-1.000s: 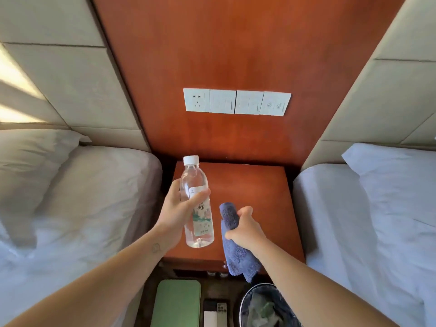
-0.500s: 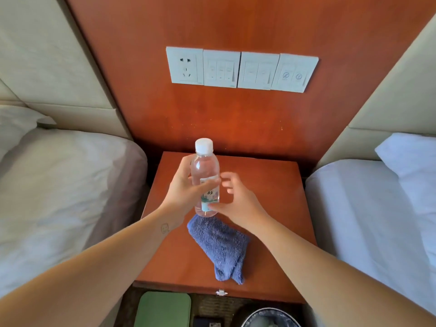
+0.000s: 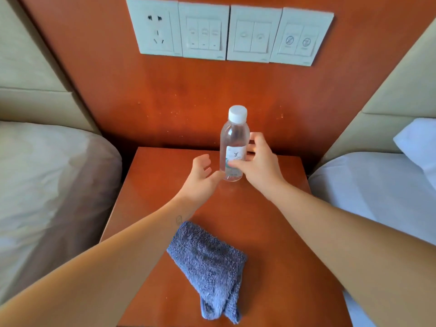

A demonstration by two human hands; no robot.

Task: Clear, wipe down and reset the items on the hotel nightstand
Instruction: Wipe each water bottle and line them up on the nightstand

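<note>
A clear water bottle (image 3: 233, 142) with a white cap and a paper label stands upright near the back of the wooden nightstand (image 3: 278, 232). My right hand (image 3: 258, 165) is wrapped around its lower half, thumb across the label. My left hand (image 3: 201, 178) is just left of the bottle with fingers spread, holding nothing. A folded blue towel cloth (image 3: 210, 267) lies on the front half of the nightstand, below my left forearm, touched by neither hand.
A bed with white linen (image 3: 47, 190) flanks the nightstand on the left and another bed (image 3: 382, 197) on the right. A row of white wall switches and a socket (image 3: 226, 34) sits on the wood panel above.
The bottle passed from my left hand to my right and moved back onto the nightstand. My left hand let go and opened. The cloth was laid on the nightstand earlier.
</note>
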